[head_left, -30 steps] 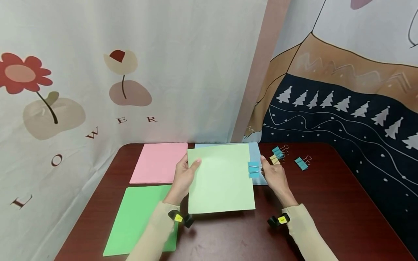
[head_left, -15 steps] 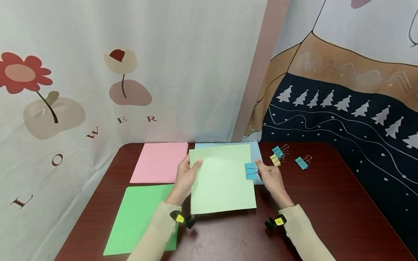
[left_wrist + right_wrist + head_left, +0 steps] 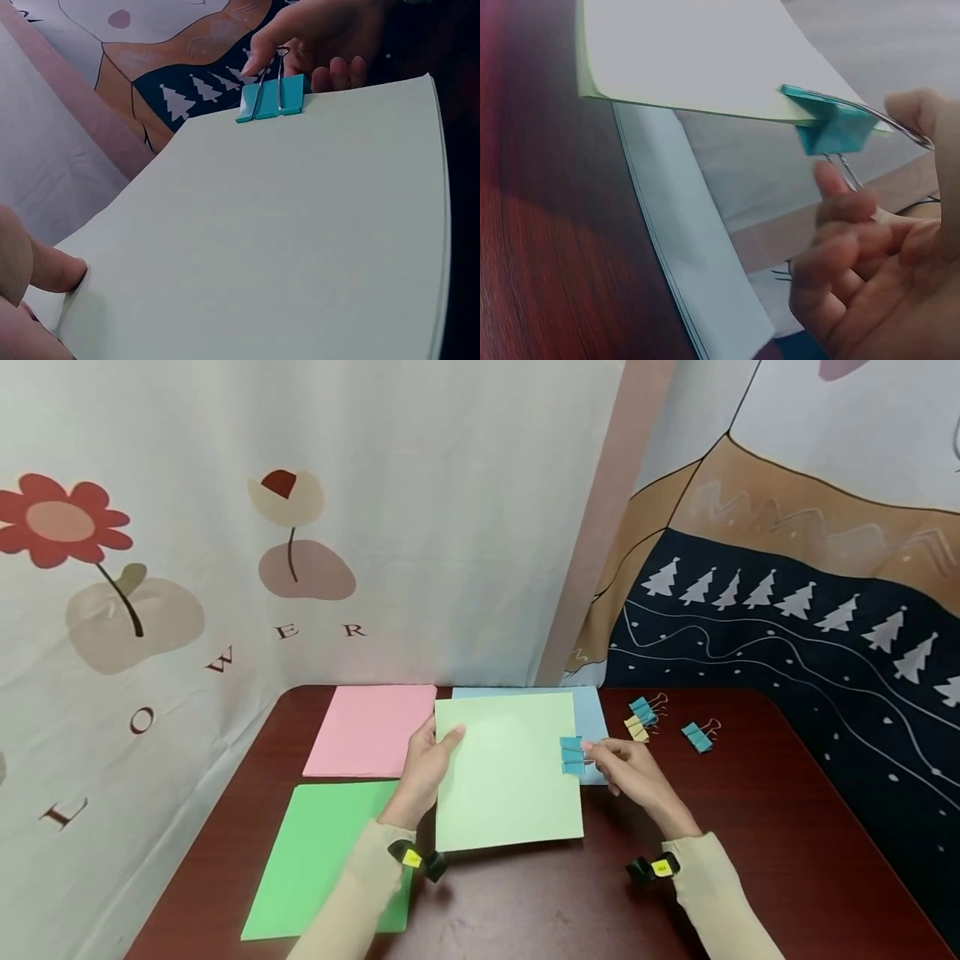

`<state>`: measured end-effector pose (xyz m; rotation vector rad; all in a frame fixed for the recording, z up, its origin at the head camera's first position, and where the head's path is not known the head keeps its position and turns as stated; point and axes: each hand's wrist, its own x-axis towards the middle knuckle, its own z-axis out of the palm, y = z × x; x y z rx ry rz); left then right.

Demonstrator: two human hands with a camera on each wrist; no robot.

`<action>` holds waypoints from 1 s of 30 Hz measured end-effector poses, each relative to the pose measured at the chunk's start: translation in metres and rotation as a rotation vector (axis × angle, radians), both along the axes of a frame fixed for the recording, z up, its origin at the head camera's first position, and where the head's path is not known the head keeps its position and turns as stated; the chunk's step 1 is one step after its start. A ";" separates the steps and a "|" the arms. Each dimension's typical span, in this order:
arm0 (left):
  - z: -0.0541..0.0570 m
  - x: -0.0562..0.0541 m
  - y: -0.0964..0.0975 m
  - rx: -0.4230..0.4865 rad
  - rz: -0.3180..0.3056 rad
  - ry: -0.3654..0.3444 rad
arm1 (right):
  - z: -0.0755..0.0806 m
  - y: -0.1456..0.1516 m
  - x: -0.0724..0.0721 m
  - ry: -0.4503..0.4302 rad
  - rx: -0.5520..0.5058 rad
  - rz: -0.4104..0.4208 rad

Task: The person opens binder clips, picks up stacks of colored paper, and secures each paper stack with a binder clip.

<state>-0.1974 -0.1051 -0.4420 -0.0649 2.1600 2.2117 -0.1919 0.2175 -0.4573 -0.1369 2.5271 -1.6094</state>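
My left hand [image 3: 427,768] holds a thin stack of light green paper [image 3: 510,777] by its left edge, the thumb on top. The stack hangs tilted above the table. A teal binder clip [image 3: 572,756] sits on the right edge of this paper, its body over the sheets in the right wrist view. At the clip's wire handles [image 3: 844,172], my right hand [image 3: 637,777] has its thumb and curled fingers, with the thumb by the upper handle and a fingertip at the lower one. The left wrist view shows the clip [image 3: 271,97] biting the paper's far edge.
Pink paper [image 3: 371,731] lies at the back left, and bright green paper [image 3: 322,852] in front of it. Blue paper [image 3: 592,718] lies partly hidden behind the held stack. Several binder clips, teal [image 3: 697,737] and yellow [image 3: 636,729], lie at the back right of the table [image 3: 765,827].
The binder clip has shifted left, farther onto the light green paper's edge. My right hand has followed it left and turned, its fingers now more bent. The left hand keeps its hold.
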 end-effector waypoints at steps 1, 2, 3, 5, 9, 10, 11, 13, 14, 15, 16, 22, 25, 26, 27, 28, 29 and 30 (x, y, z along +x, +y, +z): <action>0.000 0.000 0.000 -0.003 -0.001 -0.004 | 0.000 0.002 0.001 0.013 0.009 0.014; 0.001 0.001 -0.001 -0.004 -0.002 -0.014 | 0.001 0.005 0.002 0.018 0.015 0.021; 0.000 0.001 -0.001 -0.007 -0.004 -0.026 | 0.001 0.007 0.003 0.024 0.025 0.031; -0.001 0.003 -0.002 -0.016 -0.011 -0.052 | 0.003 0.010 0.006 0.024 0.041 0.045; -0.005 0.007 -0.003 -0.042 -0.036 -0.090 | 0.005 0.015 0.013 0.032 0.084 0.054; -0.006 0.008 -0.003 -0.045 -0.042 -0.094 | 0.006 0.016 0.014 0.033 0.094 0.055; -0.007 0.009 -0.003 -0.045 -0.050 -0.098 | 0.006 0.017 0.016 0.036 0.101 0.055; -0.009 0.012 -0.004 -0.058 -0.061 -0.094 | 0.007 0.019 0.018 0.036 0.117 0.061; -0.010 0.013 -0.004 -0.061 -0.065 -0.093 | 0.007 0.020 0.020 0.033 0.124 0.065; -0.010 0.014 -0.004 -0.064 -0.072 -0.091 | 0.007 0.021 0.021 0.029 0.130 0.069; -0.011 0.015 -0.004 -0.075 -0.077 -0.090 | 0.006 0.022 0.022 0.026 0.134 0.073; -0.017 0.019 -0.004 -0.148 -0.142 -0.084 | 0.001 0.027 0.031 -0.020 0.127 0.067; -0.020 0.022 -0.004 -0.222 -0.149 -0.094 | -0.002 0.030 0.035 -0.029 0.115 0.075; -0.022 0.023 -0.004 -0.259 -0.149 -0.087 | -0.004 0.031 0.036 -0.033 0.108 0.079; -0.023 0.023 -0.004 -0.285 -0.152 -0.091 | -0.005 0.032 0.038 -0.033 0.102 0.088; -0.024 0.024 -0.004 -0.311 -0.157 -0.093 | -0.007 0.033 0.039 -0.040 0.091 0.093; -0.025 0.026 -0.005 -0.332 -0.167 -0.096 | -0.008 0.034 0.041 -0.046 0.079 0.105; -0.026 0.027 -0.005 -0.354 -0.178 -0.095 | -0.010 0.035 0.043 -0.054 0.066 0.114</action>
